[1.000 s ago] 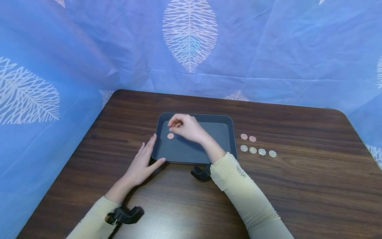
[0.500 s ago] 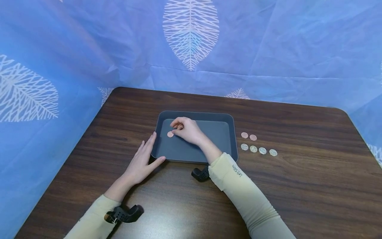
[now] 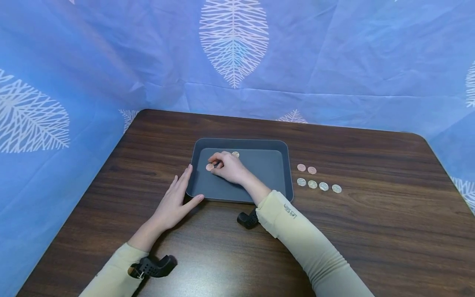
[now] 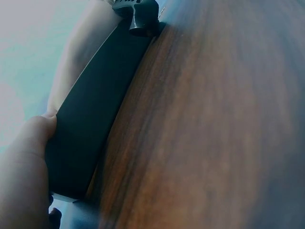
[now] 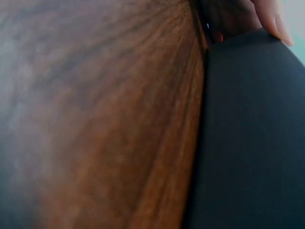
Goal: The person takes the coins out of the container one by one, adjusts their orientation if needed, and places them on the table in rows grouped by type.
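Two coins now lie in the tray (image 3: 285, 165): a gold coin (image 3: 235, 154) newly uncovered, and a copper coin (image 3: 209, 167) pinched by the lowered right hand (image 3: 227, 167). Left hand (image 3: 174, 202) rests flat, bracing the tray's corner.

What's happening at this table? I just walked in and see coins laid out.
A person is working with coins and a dark grey rectangular plastic tray on a dark wooden table. The left hand rests flat against the tray's left edge. The right hand reaches into the tray, fingertips on a copper-coloured coin; another coin lies behind it. Two copper coins and four silver coins sit in rows right of the tray.
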Available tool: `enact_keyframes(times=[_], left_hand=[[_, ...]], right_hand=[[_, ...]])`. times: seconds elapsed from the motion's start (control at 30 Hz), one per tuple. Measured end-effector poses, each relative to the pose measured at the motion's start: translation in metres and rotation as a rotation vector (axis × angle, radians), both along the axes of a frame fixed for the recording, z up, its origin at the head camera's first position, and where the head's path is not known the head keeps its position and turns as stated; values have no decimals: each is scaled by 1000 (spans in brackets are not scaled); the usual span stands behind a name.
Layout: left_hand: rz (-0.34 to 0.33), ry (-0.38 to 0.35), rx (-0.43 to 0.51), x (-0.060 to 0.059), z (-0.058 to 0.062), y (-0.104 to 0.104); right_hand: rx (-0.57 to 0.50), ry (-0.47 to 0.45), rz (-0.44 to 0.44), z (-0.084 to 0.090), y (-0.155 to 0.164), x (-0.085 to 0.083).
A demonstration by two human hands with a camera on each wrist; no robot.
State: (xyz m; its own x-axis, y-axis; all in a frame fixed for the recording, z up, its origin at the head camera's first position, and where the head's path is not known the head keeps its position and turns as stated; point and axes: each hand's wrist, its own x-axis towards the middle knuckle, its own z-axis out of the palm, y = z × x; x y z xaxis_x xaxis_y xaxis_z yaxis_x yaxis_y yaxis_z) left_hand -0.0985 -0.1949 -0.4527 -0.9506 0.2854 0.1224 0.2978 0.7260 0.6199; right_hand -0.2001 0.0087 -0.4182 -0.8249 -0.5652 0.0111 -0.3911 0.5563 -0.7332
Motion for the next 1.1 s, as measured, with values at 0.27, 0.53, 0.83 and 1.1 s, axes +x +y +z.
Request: enact_keyframes(times=[0.27,0.53,0.83,1.1], left_hand=[[-6,2,6,0,-1,0],[-1,4,3,0,-1,0],[10,-15,3,0,1,0],[-4,-21,16,1,2,0]], right_hand=[[70,84,27,-2,-2,-1],[115,135,90,-3,-3,-3],[93,79,91,0,-3,-3],[-28,74,169,2,1,-1]])
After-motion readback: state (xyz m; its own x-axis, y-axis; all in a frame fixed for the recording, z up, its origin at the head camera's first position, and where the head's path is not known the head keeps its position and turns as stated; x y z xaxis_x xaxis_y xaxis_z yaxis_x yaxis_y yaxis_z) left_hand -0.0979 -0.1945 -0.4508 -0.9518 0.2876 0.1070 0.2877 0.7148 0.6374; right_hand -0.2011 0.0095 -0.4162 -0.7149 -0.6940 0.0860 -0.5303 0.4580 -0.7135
